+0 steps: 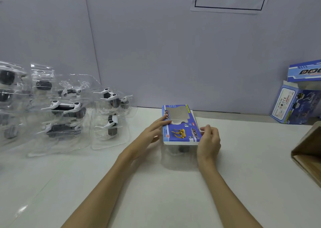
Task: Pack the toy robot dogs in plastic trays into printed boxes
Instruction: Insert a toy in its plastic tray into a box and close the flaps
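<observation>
Several clear plastic trays (64, 111) with toy robot dogs (66, 107) wait in a loose heap on the left of the white bench (173, 193), none boxed yet; at far right, two printed boxes (298, 95) stacked against the wall, whether filled or not impossible to tell, and beside them the corner of a brown carton (307, 151) at the frame edge. From the single head view, work judged early to midway: one tray (178, 156) only partly inside the blue printed box (180, 123) at bench centre, its clear near end projecting toward the viewer past the box mouth, dark toy parts faintly visible within. Left to do: slide this tray fully home, close the flaps, then repeat for the whole heap. Left hand (152, 132) laid against the box's left edge, fingers straight and spread, fingertips touching the printed top near the window cutout, steadying and not clasping. Right hand (208, 141) at the box's near right corner, fingers curled, thumb and forefingers pinching that corner edge. Box thus held between both grips, tray lying just below and between the two wrists, untouched by either hand as far as visible.
</observation>
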